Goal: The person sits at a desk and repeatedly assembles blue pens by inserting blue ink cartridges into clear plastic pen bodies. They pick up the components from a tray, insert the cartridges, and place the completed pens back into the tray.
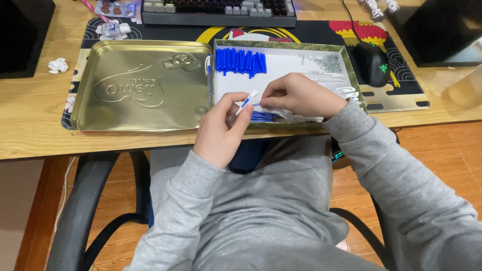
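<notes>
While the left hand (221,131) pinches a small blue-and-white plastic pen part (247,101) and the right hand (300,94) grips a thin clear sleeve (273,111), a loose pinch could drop the part off the wooden surface (30,113) — onto the lap.

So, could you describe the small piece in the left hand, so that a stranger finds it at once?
Start at the shallow white-lined box on the desk, right of the gold tin lid. Over its near left corner, the left hand pinches a small piece. It is white with a blue middle, unlike the all-blue sticks at the box's back.

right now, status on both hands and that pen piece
Left hand pinching small blue-and-white pen piece. Right hand closed on parts at the box. Nothing in the way.
</notes>
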